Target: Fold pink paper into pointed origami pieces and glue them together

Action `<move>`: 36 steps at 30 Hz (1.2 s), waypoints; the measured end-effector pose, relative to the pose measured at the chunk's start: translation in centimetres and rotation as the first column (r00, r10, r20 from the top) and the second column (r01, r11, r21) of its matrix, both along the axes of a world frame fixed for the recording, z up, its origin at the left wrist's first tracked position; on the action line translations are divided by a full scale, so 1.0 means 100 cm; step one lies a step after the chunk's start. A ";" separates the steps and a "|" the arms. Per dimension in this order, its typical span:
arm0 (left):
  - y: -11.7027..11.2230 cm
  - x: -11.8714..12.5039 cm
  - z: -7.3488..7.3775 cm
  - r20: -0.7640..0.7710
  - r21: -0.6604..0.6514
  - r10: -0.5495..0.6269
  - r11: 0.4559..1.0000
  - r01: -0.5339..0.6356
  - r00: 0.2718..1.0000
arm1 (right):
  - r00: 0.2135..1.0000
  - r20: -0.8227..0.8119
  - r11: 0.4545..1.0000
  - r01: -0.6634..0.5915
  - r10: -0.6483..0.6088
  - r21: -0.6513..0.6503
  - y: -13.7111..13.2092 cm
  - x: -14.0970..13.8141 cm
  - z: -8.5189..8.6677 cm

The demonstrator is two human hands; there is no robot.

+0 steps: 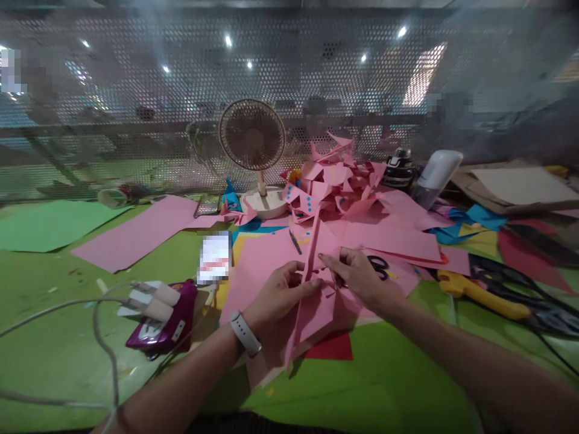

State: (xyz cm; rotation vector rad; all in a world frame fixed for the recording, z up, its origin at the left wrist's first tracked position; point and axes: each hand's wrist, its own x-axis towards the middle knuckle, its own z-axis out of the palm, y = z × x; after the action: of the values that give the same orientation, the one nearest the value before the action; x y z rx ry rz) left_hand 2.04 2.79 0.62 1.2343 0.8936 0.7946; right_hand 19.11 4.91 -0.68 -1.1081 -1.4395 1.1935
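Note:
A folded sheet of pink paper (317, 317) stands with its crease raised in front of me. My left hand (289, 288) pinches the fold between thumb and fingers; a pale watch band circles that wrist. From the other side, my right hand (357, 274) grips the same sheet, index fingertip against its raised edge. Small dark slits or marks show on the paper by the right fingers, too small to make out. Black scissors handles (378, 267) show just behind my right hand, their blades hidden. A thin dark pen-like tool (295, 242) lies on pink sheets beyond the left hand.
A heap of cut pink paper (337, 181) rises at the back, beside a small fan (253, 135). Left are a phone (214, 258), a purple power block (163, 325) with plugs and loose cables. A yellow-handled tool (484, 295) lies right.

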 end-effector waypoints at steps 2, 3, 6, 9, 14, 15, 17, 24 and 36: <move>0.001 -0.001 -0.003 -0.048 0.039 0.022 0.999 -0.020 0.999 | 1.000 -0.010 1.000 0.000 0.000 -0.008 -0.001 0.000 -0.001; 0.002 -0.002 -0.004 -0.069 0.067 0.035 0.997 -0.031 0.997 | 1.000 -0.012 1.000 -0.003 0.003 -0.015 -0.001 -0.001 -0.002; 0.005 -0.005 -0.010 -0.164 0.207 0.100 0.976 -0.065 0.981 | 1.000 0.003 0.999 -0.010 0.010 -0.042 -0.003 -0.002 -0.004; 0.007 -0.007 -0.014 -0.285 0.367 0.169 0.928 -0.056 0.944 | 1.000 0.029 0.999 -0.009 0.011 -0.050 -0.005 -0.002 -0.004; 0.005 -0.007 -0.011 -0.374 0.467 0.203 0.884 -0.006 0.905 | 0.995 0.089 0.995 -0.029 0.038 -0.095 -0.005 -0.002 -0.006; 0.004 -0.007 -0.009 -0.367 0.459 0.199 0.888 -0.009 0.909 | 0.994 0.099 0.995 -0.030 0.040 -0.096 -0.005 -0.002 -0.006; 0.001 -0.006 -0.004 -0.323 0.404 0.194 0.913 -0.050 0.926 | 0.994 0.102 0.995 -0.025 0.035 -0.092 -0.005 -0.002 -0.005; 0.001 -0.004 0.001 -0.115 0.070 0.119 0.991 -0.111 0.986 | 0.998 0.049 0.996 -0.031 0.035 -0.089 -0.007 -0.004 -0.002; 0.000 -0.004 0.003 0.014 -0.137 -0.015 0.990 0.017 1.000 | 0.996 -0.085 0.990 -0.011 -0.001 -0.140 -0.014 -0.007 0.004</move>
State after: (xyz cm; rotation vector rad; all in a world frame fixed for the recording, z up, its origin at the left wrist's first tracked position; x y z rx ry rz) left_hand 1.69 2.75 0.90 1.1130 0.9117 0.7157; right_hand 18.40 3.51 -0.31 -1.1349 -1.3101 1.3459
